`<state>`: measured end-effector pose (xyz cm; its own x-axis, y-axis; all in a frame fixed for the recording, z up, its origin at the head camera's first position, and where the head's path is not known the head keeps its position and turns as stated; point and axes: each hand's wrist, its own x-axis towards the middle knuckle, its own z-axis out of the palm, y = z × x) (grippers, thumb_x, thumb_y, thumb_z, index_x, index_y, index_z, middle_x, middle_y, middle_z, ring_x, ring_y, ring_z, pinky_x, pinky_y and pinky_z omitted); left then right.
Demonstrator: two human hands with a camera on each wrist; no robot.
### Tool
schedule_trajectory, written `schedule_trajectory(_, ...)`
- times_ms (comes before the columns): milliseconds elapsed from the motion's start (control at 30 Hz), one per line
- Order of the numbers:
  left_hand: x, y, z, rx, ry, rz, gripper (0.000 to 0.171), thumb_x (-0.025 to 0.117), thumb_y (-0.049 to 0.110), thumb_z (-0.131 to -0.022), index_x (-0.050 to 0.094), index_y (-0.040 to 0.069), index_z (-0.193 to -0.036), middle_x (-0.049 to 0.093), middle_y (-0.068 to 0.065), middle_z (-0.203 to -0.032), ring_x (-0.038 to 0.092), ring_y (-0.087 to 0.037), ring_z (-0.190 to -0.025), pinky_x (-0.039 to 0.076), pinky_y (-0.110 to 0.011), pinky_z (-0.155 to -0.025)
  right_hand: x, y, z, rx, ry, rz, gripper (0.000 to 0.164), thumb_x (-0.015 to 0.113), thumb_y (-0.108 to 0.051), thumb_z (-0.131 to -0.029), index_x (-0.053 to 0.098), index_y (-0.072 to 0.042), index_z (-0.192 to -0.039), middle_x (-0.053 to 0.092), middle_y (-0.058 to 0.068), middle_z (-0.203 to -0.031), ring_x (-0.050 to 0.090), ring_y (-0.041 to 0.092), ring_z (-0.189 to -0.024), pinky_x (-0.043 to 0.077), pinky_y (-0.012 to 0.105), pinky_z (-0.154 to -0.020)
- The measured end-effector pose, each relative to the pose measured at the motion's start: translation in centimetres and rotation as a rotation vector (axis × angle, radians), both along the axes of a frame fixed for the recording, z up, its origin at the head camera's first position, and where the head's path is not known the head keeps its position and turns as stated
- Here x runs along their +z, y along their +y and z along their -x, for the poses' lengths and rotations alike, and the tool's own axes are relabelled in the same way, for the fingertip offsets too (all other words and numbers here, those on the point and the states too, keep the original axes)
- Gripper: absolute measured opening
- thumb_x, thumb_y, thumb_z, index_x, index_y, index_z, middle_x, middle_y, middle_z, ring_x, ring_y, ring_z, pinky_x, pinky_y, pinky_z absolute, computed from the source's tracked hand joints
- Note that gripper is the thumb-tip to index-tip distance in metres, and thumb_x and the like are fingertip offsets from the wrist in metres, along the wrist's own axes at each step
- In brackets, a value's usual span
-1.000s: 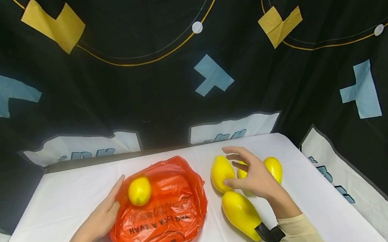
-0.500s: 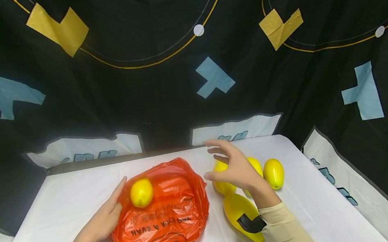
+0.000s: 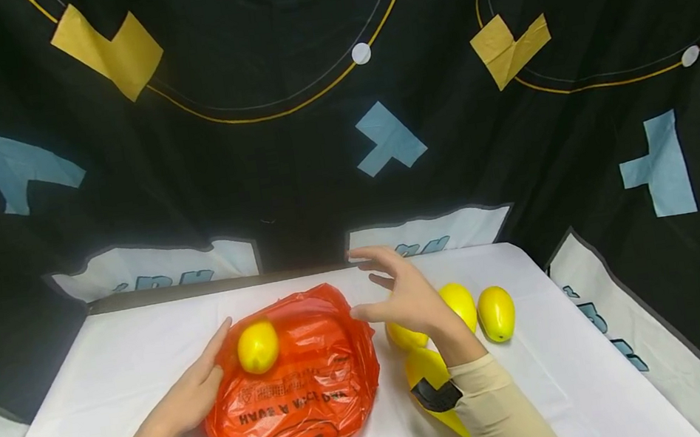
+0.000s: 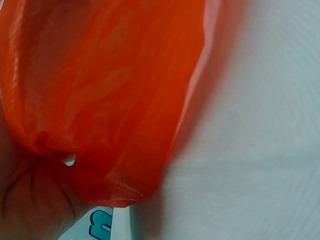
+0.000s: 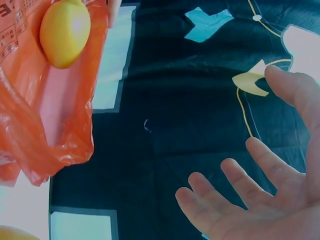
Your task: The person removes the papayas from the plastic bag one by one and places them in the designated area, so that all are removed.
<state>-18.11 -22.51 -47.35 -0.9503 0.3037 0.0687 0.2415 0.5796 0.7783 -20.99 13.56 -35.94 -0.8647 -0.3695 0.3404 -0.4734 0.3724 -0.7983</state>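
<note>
A red plastic bag (image 3: 295, 398) with dark print lies on the white table in the head view. My left hand (image 3: 187, 394) holds its left edge, thumb over the film, other fingers partly hidden; in the left wrist view the red film fills much of the picture. A lemon-like yellow fruit (image 3: 258, 348) shows at the bag's left part; whether it lies on or in the bag, I cannot tell. My right hand (image 3: 404, 293), fingers spread and nothing between them, hovers by the bag's right edge. Beneath that arm is a mango-shaped yellow fruit (image 3: 426, 366), partly covered.
More yellow fruits lie right of the bag: one (image 3: 407, 336) half hidden by the right hand, another (image 3: 459, 302) behind the wrist, and one (image 3: 496, 313) farther right. A black curtain (image 3: 291, 182) with tape pieces hangs behind the table (image 3: 590, 394).
My right hand has moved left from above the yellow fruits toward the bag's right edge, its fingers still apart. The left hand keeps its place on the bag. The view has shifted slightly.
</note>
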Motion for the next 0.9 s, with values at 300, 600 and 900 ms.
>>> schedule_trajectory(300, -0.2, -0.1, -0.3, 0.013, -0.019, 0.000, 0.067, 0.036, 0.007, -0.102, 0.006, 0.030, -0.158, 0.013, -0.020, -0.160, 0.018, -0.049, -0.141, 0.018, -0.068, -0.109, -0.1, -2.0, 0.8, 0.047, -0.022, 0.015, 0.079, 0.086, -0.022, -0.067, 0.050, -0.026, -0.137, 0.044, -0.009, -0.141, 0.046, 0.022, -0.124, 0.044, 0.048, -0.103)
schedule_trajectory(600, -0.1, -0.1, -0.3, 0.012, -0.006, 0.005, 0.067, 0.036, 0.006, -0.102, 0.008, 0.028, -0.158, 0.014, -0.019, -0.160, 0.018, -0.048, -0.141, 0.018, -0.067, -0.109, -0.2, -3.8, 1.3, 0.043, -0.061, -0.014, 0.072, 0.086, -0.030, -0.069, 0.053, -0.035, -0.133, 0.045, -0.018, -0.137, 0.046, 0.018, -0.125, 0.044, 0.040, -0.104)
schedule_trajectory(900, 0.0, -0.1, -0.1, 0.009, 0.006, 0.007, 0.068, 0.037, 0.006, -0.102, 0.008, 0.029, -0.158, 0.015, -0.018, -0.160, 0.019, -0.047, -0.141, 0.018, -0.067, -0.110, -0.7, -5.4, 1.8, 0.049, -0.132, -0.008, 0.069, 0.086, -0.029, -0.067, 0.057, -0.039, -0.128, 0.050, -0.020, -0.132, 0.048, 0.008, -0.119, 0.044, 0.039, -0.103)
